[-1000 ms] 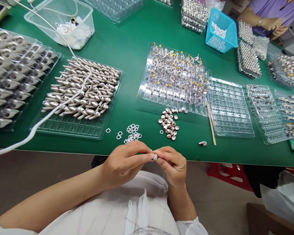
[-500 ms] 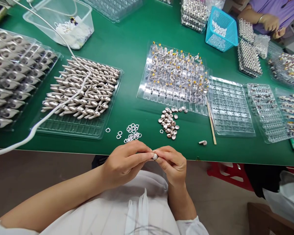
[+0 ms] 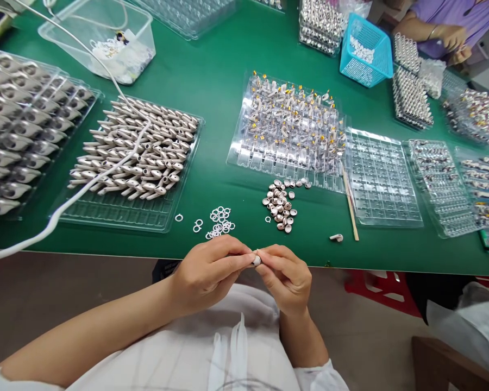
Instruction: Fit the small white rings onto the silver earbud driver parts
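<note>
Between my fingertips is a small white, rounded earbud part point(image 3: 257, 261), mostly covered by the fingers. My left hand point(image 3: 212, 269) pinches it from one side, and my right hand point(image 3: 287, 274) pinches it from the other, just off the table's front edge. Beyond my left hand lie several white rings point(image 3: 220, 222). A heap of small metallic-looking caps point(image 3: 280, 203) is on the green table point(image 3: 212, 157) past my right hand. Farther right rests a single white earbud piece point(image 3: 336, 238) beside a thin wooden stick point(image 3: 351, 209).
A tray of earbud shells point(image 3: 134, 146) stands at left, crossed by a white cable point(image 3: 61, 209). A tray of parts with yellow tips point(image 3: 293, 119) lies ahead. At the back are a clear bin point(image 3: 101, 41) and a blue basket point(image 3: 367, 51). A co-worker's hands point(image 3: 456, 43) show at top right.
My right hand's fingers have shifted very slightly around the small part. The co-worker's hands have moved a little; otherwise the view shifts only slightly.
</note>
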### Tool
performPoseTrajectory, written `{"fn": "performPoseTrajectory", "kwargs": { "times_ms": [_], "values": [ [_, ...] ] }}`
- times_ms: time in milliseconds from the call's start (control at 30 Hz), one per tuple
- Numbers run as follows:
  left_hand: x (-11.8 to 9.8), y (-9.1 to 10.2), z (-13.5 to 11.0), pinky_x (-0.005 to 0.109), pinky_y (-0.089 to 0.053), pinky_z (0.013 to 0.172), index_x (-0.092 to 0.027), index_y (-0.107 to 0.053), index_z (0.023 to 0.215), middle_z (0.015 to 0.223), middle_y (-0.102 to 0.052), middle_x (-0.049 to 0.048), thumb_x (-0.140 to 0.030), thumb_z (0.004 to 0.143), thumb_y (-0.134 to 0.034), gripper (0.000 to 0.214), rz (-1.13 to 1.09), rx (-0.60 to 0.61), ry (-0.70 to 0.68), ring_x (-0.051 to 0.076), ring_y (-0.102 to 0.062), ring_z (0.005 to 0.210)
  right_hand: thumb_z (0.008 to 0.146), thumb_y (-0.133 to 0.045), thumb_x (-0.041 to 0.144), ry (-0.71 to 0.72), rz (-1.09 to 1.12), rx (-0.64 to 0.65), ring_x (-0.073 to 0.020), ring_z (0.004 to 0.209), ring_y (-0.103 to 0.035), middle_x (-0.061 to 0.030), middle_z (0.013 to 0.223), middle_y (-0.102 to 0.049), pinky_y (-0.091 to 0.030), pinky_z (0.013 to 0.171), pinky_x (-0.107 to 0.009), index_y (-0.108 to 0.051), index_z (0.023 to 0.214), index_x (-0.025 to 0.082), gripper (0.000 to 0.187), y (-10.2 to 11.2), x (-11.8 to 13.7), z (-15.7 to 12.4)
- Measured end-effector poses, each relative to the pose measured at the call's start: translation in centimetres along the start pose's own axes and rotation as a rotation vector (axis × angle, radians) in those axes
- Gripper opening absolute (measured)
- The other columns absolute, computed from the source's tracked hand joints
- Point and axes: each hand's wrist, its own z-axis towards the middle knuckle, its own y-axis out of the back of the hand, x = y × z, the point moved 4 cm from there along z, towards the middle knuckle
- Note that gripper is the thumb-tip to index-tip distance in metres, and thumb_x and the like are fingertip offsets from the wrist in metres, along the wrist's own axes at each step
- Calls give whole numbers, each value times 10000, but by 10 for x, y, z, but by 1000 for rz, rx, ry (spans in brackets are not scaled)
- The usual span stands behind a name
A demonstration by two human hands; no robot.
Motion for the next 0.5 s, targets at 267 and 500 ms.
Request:
{"fn": "performPoseTrajectory", "kwargs": {
  "times_ms": [267,500],
  "values": [
    [0,3,-1,230,-557,651,-164,-614,1041,851,-678,77,-18,881,-493,248,5,0,-35,128,-636,768,800,-656,35,109,-188,-27,-198,832,-683,-67,976,-716,-605,690,-347,-681,1145,297,434,-5,9,-2],
    [1,1,1,242,-568,689,-140,-602,1098,869,-688,79,-14,877,-520,268,-16,-25,-5,136,-644,792,823,-629,34,157,-238,-33,-174,809,-682,-74,945,-713,-604,683,-318,-679,1102,230,345,-7,15,2]
  ]
}}
